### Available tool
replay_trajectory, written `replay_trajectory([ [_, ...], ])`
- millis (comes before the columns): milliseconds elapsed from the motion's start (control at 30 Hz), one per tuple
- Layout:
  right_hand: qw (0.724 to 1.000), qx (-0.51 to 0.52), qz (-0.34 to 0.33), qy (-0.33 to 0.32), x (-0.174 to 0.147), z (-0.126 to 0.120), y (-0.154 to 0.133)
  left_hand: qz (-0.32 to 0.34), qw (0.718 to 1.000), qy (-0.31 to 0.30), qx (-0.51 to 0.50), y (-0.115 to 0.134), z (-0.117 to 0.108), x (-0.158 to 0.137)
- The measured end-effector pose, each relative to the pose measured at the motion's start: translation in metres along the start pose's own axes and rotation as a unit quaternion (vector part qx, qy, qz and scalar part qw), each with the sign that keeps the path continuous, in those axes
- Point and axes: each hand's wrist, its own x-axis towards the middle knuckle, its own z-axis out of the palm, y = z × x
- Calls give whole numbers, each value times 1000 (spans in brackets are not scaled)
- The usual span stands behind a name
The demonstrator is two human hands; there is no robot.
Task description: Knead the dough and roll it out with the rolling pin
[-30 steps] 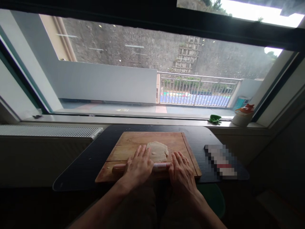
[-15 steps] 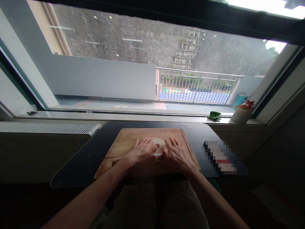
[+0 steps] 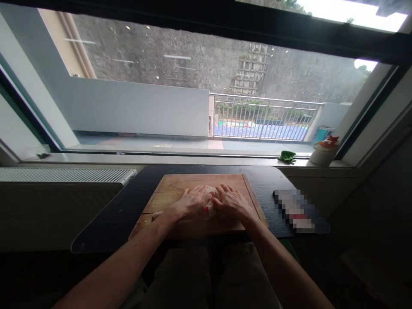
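A pale, doughy-looking piece lies on the wooden board, mostly covered by my hands. From the left, my left hand rests on it with the fingers stretched out. My right hand lies flat over its right part, fingers also extended, and the two thumbs nearly meet. A small red and white patch shows beneath the hands; what it is I cannot make out. Past my left wrist pokes the rounded brownish end of something, otherwise hidden by the forearm.
The board sits on a dark table before a wide window. A pixelated item lies at the table's right. On the sill are a green crumpled thing and a white container with an orange top. A radiator stands left.
My right hand has shifted left, closer to my left hand, so less of the pale piece shows between them. The camera view has tilted slightly.
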Motion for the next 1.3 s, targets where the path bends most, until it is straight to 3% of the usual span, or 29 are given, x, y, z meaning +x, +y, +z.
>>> replay_trajectory([
  [200, 991, -35, 24, 129, -41, 22, -17, 2, 999, 34, 41, 15, 1, -18],
  [300, 984, -46, 55, 161, -47, 26, -23, 3, 998, 31, 54, 18, 2, -22],
  [533, 984, -38, 91, 151, -37, 21, -23, -30, 994, 88, 56, 21, 4, -22],
  [733, 991, -37, 79, 101, -32, 15, -24, -9, 990, 132, 57, 16, 5, -14],
  [933, 990, -42, 88, 100, -31, 16, -25, -2, 984, 165, 70, 19, -1, -13],
  [1300, 983, 11, 152, 103, -12, 11, -22, -29, 985, 172, 13, 19, -5, -7],
])
